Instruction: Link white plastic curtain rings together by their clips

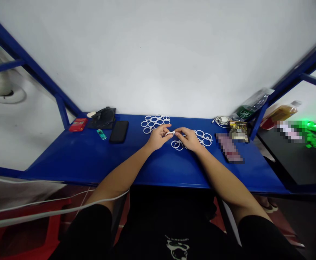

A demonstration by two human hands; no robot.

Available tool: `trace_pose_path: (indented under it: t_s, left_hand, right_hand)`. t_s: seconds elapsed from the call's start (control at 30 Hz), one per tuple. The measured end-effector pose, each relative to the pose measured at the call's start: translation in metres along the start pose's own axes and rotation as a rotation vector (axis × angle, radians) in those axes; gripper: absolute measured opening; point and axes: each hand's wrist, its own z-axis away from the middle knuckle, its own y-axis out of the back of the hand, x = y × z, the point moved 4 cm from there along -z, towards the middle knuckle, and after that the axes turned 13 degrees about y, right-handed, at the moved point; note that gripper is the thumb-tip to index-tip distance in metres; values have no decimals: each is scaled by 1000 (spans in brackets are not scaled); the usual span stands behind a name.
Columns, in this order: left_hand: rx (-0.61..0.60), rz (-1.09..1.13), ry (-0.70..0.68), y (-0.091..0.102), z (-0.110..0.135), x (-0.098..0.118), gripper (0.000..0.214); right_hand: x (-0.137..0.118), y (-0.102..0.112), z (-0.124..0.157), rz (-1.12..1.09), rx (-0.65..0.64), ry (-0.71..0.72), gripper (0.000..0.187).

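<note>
Above the middle of the blue table, a small white plastic ring (170, 133) is pinched between my two hands. My left hand (158, 138) grips its left side with thumb and fingers, the forefinger stretched away from it. The fingertips of my right hand (188, 139) close on the ring's small tab. Behind my left hand lies a group of several white rings (148, 124), set edge to edge. More loose white rings (177, 145) lie around and partly beneath my right hand, some overlapping; that hand hides part of them.
A black phone (119, 131), a small teal packet (102, 134), a red box (78, 124) and a dark bag (103, 117) lie left on the blue table (93, 159). At right are a white cable (221, 121), a snack packet (238, 131) and a plastic bottle (251, 104). White cords (98, 203) cross my left arm.
</note>
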Motion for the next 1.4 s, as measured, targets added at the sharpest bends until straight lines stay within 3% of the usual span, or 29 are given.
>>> trace_pose_path:
  t_s: [0.17,0.43,0.63,0.87,1.0,1.1,1.23,1.4]
  left_hand:
    - [-2,-140,-1,-3,2,-5,22]
    - [76,-328,-82,-4,8,7,16]
    - [55,-431,-257,-10,14,17,13]
    - [60,-534,-287,-12,16,16,15]
    - [26,-509,-320,-8,12,23,29]
    - [109,-641,-302,6,5,20,24]
    - [256,-917,-168,25,-4,-4,22]
    - [227,-980,-122,24,-7,-19,8]
  right_hand:
    - [-7,-1,-1,-16,1,21,22]
    - [-5,-2,0,-79,-7,-4,19]
    - [-7,-5,0,-90,22,-24,16]
    - [2,-12,1,-238,62,-170,16]
    - [-1,6,-2,-28,31,-8,21]
    - [1,21,-3,160,-1,78,22]
    - [9,27,-2,355,-59,36,9]
    - [10,20,-1,344,-26,-33,13]
